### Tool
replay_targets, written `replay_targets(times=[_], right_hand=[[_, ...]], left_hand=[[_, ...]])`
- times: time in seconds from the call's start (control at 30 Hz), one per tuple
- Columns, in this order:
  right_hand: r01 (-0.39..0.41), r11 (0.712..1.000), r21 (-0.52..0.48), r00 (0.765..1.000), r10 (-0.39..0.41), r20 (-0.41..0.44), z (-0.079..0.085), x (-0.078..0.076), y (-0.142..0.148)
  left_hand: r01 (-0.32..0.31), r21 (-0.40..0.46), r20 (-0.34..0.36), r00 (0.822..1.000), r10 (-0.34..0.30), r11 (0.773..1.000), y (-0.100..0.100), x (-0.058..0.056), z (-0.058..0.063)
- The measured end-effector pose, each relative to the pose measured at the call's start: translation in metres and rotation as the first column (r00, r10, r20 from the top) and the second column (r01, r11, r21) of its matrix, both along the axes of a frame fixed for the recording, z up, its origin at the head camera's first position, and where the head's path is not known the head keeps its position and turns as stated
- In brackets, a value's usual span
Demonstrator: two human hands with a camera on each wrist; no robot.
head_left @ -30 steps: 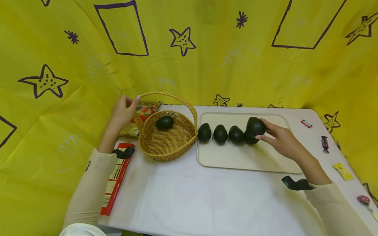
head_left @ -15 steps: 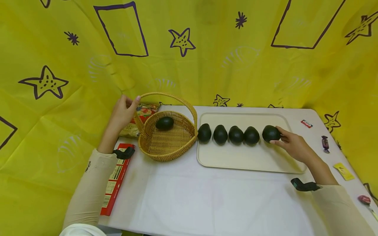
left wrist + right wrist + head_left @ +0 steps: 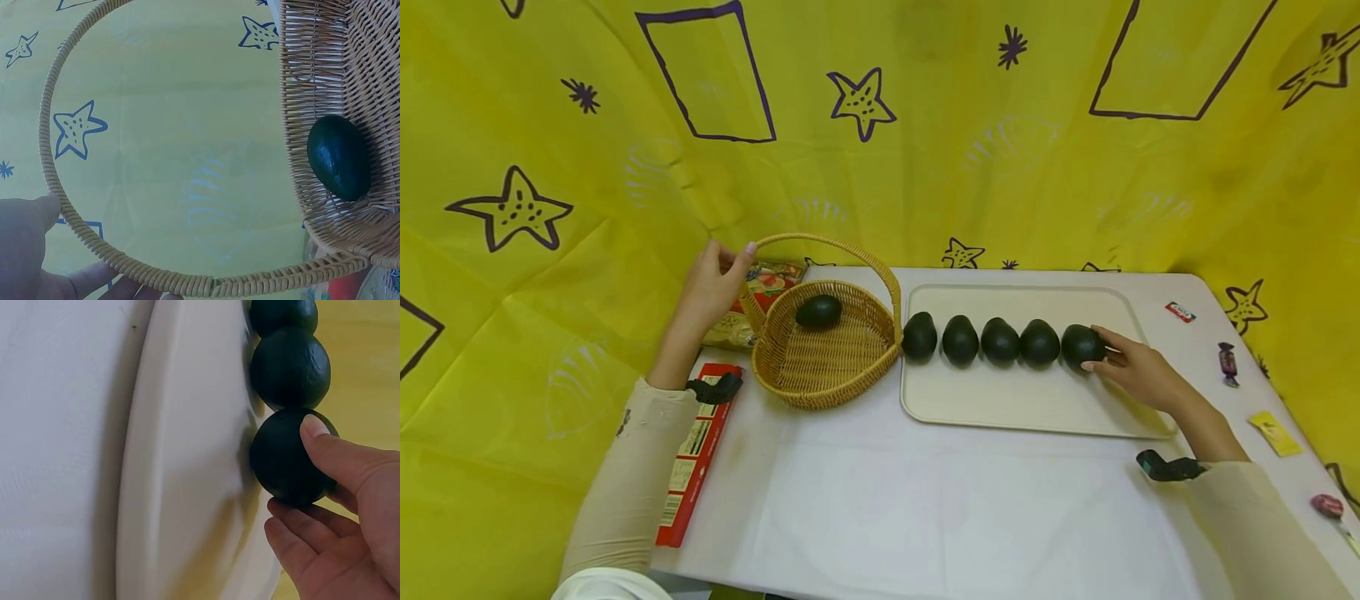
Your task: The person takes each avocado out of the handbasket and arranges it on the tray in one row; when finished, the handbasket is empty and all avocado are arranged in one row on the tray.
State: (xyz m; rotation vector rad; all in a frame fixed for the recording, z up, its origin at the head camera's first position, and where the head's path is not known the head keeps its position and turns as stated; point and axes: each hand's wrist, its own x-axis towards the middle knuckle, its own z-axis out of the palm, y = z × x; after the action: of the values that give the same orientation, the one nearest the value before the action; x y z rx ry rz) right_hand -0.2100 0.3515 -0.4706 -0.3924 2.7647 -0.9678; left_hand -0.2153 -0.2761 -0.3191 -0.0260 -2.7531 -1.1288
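Note:
My left hand (image 3: 711, 279) holds the arched handle (image 3: 144, 272) of a wicker basket (image 3: 820, 392), thumb on one side and fingers on the other. One dark green avocado (image 3: 818, 312) lies inside the basket against its back wall. On a cream tray (image 3: 985, 400), several avocados (image 3: 960, 341) stand in a row. At the row's right end, my right hand (image 3: 1138, 367) grips an avocado (image 3: 290, 459) between thumb and fingers. That avocado is on or just above the tray, against its neighbour (image 3: 290, 369).
Left of the basket are a red box (image 3: 696, 467) and shiny food packets (image 3: 767, 283). Along the table's right side lie small wrapped sweets (image 3: 1228, 364), a yellow sachet (image 3: 1275, 434) and a lollipop (image 3: 1328, 507). A yellow patterned cloth (image 3: 925, 183) hangs behind the table.
My right hand has carried its avocado rightward and down to the tray's row end, then slightly left against its neighbour. My left hand and the basket have stayed still.

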Motion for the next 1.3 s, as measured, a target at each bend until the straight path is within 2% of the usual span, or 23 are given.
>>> replay_targets(times=[0.3, 0.6, 0.7, 1.03, 1.3], right_hand=[[-0.044, 0.999, -0.012, 0.999, 0.044, 0.020, 0.0026, -0.0041, -0.0027], [-0.014, 0.998, -0.054, 0.996, 0.019, 0.089, 0.0008, -0.0065, -0.0013], [-0.005, 0.998, -0.064, 0.996, 0.010, 0.087, 0.0002, -0.0059, -0.0016], [0.028, 0.998, 0.051, 0.998, -0.031, 0.054, 0.0031, -0.0042, 0.0024], [0.048, 0.996, 0.075, 0.998, -0.050, 0.029, 0.0071, -0.0014, 0.0047]], left_hand=[[0.005, -0.003, -0.004, 1.000, -0.005, 1.000, -0.0007, 0.0016, 0.0012], [0.010, -0.003, -0.005, 1.000, -0.010, 1.000, -0.0014, 0.0008, 0.0021], [0.006, -0.003, -0.008, 1.000, -0.006, 1.000, -0.0015, 0.0004, 0.0012], [0.000, -0.006, -0.012, 1.000, 0.000, 1.000, -0.0010, 0.0014, 0.0020], [0.008, -0.009, -0.004, 1.000, -0.008, 1.000, -0.0013, 0.0000, 0.0023]])
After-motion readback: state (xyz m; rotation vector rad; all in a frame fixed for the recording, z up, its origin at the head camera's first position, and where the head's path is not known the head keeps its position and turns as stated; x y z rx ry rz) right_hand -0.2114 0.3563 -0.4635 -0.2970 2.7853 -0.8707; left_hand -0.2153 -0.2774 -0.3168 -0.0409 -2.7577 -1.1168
